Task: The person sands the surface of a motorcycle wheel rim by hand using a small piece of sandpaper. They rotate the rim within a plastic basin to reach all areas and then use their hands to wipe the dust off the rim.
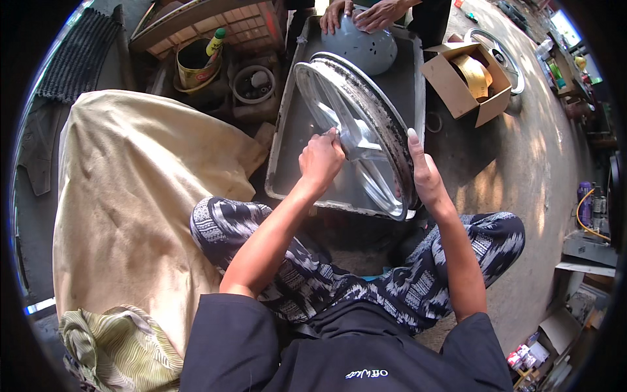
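Note:
A motorcycle wheel (372, 111) with silver spokes and a worn, blackened rim stands tilted in a shallow grey tray (287, 153). My right hand (428, 175) grips the rim at its right side, thumb up and the other fingers mostly hidden behind. Against the spokes near the hub, my left hand (320, 158) is closed, its fingertips pinched together. Whatever it may hold is too small or covered to make out. At the tray's far end, another person's hands (366, 16) rest on a rounded grey shell (362, 49) with dark spots.
Left of me a beige cloth (144, 170) covers something bulky, with a green patterned cloth (121, 349) on it. Beyond are a yellowish bucket (196, 65) and a round tub (253, 85). An open cardboard box (450, 88) and another wheel rim (519, 72) lie right of the tray.

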A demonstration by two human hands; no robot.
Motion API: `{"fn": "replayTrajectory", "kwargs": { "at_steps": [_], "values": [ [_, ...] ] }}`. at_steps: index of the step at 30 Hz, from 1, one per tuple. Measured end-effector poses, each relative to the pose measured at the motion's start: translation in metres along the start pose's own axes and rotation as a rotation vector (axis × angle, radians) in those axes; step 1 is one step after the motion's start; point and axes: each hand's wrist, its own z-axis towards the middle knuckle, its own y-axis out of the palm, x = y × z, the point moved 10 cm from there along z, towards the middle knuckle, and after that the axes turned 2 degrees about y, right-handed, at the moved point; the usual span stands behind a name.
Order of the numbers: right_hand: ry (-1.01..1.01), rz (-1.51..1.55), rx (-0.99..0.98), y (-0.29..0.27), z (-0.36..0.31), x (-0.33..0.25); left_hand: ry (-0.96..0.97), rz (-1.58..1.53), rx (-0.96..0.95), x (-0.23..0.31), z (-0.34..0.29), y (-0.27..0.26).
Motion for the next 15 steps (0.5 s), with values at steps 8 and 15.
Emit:
{"fn": "replayTrajectory", "kwargs": {
  "at_steps": [8, 15],
  "values": [
    [-0.012, 0.010, 0.032, -0.003, 0.002, -0.002, -0.009, -0.094, -0.043, 0.005, 0.004, -0.002],
    [-0.003, 0.017, 0.023, -0.002, 0.002, 0.001, -0.034, -0.065, -0.039, -0.003, 0.004, 0.001]
  ]
}}
